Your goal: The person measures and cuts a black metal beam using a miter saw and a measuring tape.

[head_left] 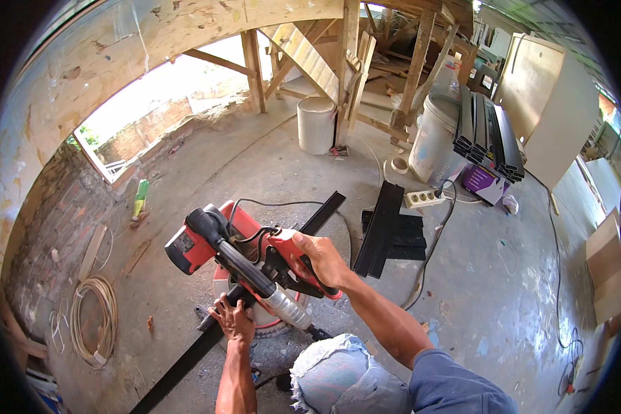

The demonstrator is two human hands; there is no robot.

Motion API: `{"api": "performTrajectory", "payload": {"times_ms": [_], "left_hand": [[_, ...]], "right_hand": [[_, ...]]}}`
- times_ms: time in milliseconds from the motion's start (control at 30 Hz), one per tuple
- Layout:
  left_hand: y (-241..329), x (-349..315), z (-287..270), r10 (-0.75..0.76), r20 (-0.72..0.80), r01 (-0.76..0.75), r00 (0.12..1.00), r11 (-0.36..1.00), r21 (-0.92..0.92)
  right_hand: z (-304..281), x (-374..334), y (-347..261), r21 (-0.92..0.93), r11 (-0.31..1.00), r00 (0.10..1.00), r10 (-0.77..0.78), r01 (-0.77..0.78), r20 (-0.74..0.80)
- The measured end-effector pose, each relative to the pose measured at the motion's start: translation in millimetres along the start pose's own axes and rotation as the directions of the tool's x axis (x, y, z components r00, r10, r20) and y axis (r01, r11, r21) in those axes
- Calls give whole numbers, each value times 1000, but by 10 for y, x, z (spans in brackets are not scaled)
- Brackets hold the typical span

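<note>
A red and black miter saw (190,246) sits on the floor in front of me, its head crossing over a long black profile bar (176,371). That bar slants from the lower left under the saw, and a black length comes out beyond it at the upper right. My left hand (232,321) lies over the bar close to the saw, fingers bent around it and pressing it down. My right hand (319,258) is wrapped round the saw's red handle (290,250). The blade and the cutting spot are hidden behind the saw's body.
More black profiles (379,231) lie right of the saw, beside a white power strip (423,199) with cords. Further off stand a white bucket (435,134), stacked black profiles (486,131) and a white drum (316,125). Coiled cable (93,321) and a green bottle (140,198) lie left.
</note>
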State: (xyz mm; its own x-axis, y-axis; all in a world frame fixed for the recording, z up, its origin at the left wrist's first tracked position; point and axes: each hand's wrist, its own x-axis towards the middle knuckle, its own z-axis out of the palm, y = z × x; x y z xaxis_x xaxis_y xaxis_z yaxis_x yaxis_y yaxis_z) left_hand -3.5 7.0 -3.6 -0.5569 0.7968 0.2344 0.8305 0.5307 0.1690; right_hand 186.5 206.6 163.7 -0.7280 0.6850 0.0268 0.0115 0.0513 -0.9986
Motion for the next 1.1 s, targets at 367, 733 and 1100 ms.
{"api": "performTrajectory", "payload": {"times_ms": [367, 733, 1100], "left_hand": [[3, 4, 0, -6, 7, 6, 1000, 1000, -4], [-66, 2, 105, 29, -28, -28, 999, 1000, 9], [-70, 5, 74, 17, -22, -17, 1000, 1000, 5]], "right_hand": [[-40, -72, 139, -61, 995, 997, -77, 76, -3], [-27, -63, 119, -60, 994, 995, -93, 91, -20], [-66, -192, 322, -49, 993, 994, -105, 105, 5]]}}
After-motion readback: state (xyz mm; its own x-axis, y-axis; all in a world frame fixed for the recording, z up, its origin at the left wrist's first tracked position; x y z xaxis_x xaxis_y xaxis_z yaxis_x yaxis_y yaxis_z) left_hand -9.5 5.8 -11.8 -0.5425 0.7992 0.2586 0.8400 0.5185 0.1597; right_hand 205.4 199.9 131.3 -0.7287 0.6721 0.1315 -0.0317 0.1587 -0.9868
